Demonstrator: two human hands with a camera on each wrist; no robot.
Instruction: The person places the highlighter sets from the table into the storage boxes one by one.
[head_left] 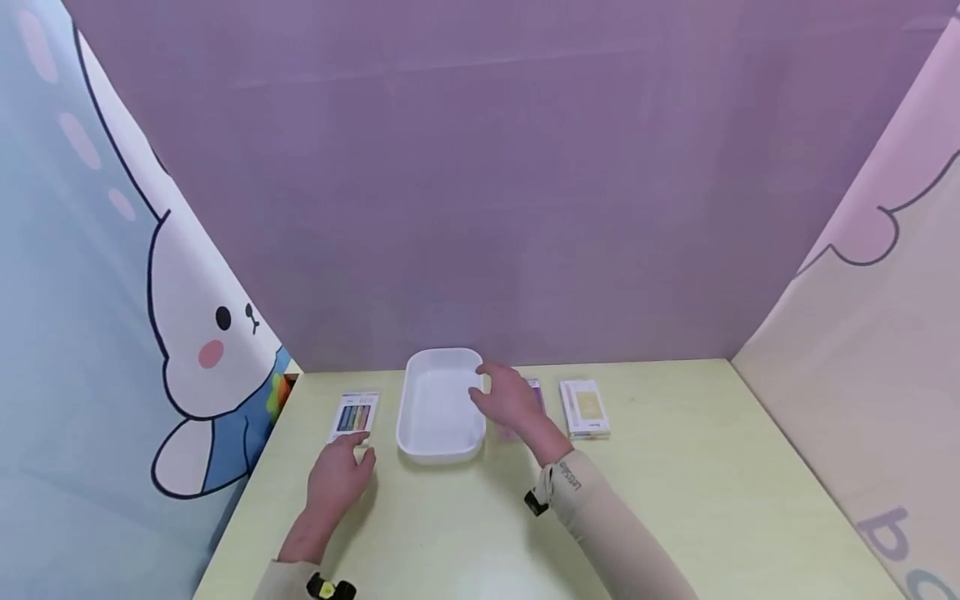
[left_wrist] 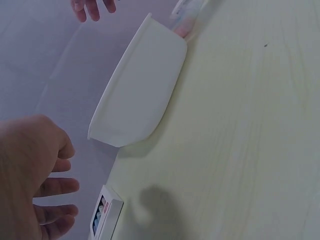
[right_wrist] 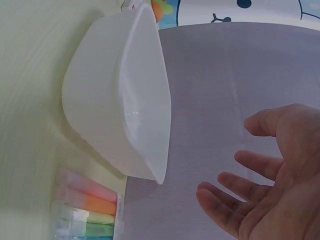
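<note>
A white plastic tub [head_left: 441,457] with rounded corners stands on the table, nothing visible inside it. My right hand [head_left: 513,404] hovers at its right rim, thumb and fingers spread apart, holding nothing. Partly hidden under that hand lies a clear pack of coloured markers [right_wrist: 90,220], pink, orange, yellow, green and blue. To the tub's left is a small white box [head_left: 356,415] with a window onto several coloured sticks. My left hand [head_left: 337,477] is over this box's near end, its fingers loosely bent and nothing between them [left_wrist: 50,170].
Right of the marker pack lies a white box with a yellow panel [head_left: 587,408]. A purple backdrop [head_left: 480,208] rises behind the pale table [head_left: 675,500]. Printed cloth panels stand on both sides, the left one showing a cartoon rabbit [head_left: 202,333].
</note>
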